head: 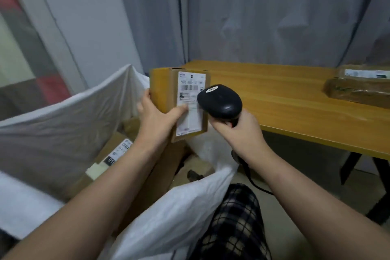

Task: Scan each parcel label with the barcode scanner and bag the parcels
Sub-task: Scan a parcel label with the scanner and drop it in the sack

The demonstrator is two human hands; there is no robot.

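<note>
Head view: looking down at two bare arms, a bag and a table.

Left hand (156, 116): it holds a brown box (162, 88) up in the air. The thumb lies across the front of the box and the fingers curl round its left side.

Box: it is upright, above the open bag and just beside the left end of the table.

Label (190, 82): a white sticker with black bars on the front of the box. It faces the person. The print is too blurry to read.

Right hand (236, 131): its fingers wrap tight round the handle of the black scanner (219, 101).

Scanner: its round head is right by the label and covers the label's right edge. I cannot tell if they touch. A black cord (253, 181) hangs down from the handle.

Bag (63, 122): big, white and open, low on the left. Another brown box (118, 150) with a sticker lies inside it.

Table (295, 107): yellow wood, on the right. Two wrapped parcels (356, 91) sit at its far right end, well apart from the hands.

Behind: a grey curtain (253, 17).

Below: a leg in checked trousers (232, 228).
</note>
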